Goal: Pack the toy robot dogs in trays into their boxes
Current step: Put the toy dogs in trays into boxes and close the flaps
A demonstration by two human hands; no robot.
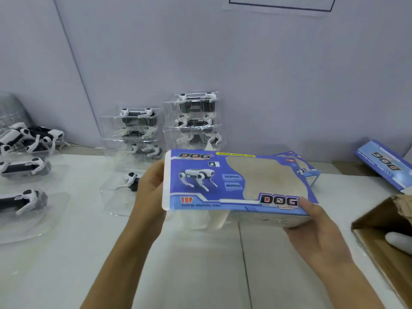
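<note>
A blue toy box [200,181] printed with "DOG" and a robot dog picture is lifted above the white table, its clear window facing me. My left hand [151,188] grips its left end. My right hand [316,228] holds its right front corner, thumb on top. Behind the left hand a robot dog in a clear tray [120,190] lies on the table. Two stacks of trayed dogs [138,128] [196,117] lean at the wall.
Loose black-and-white robot dogs on clear trays [24,168] lie at the left. Another blue box [385,166] rests at the far right, behind a brown carton [379,217] at the right edge. A white-gloved hand [399,239] shows inside the carton.
</note>
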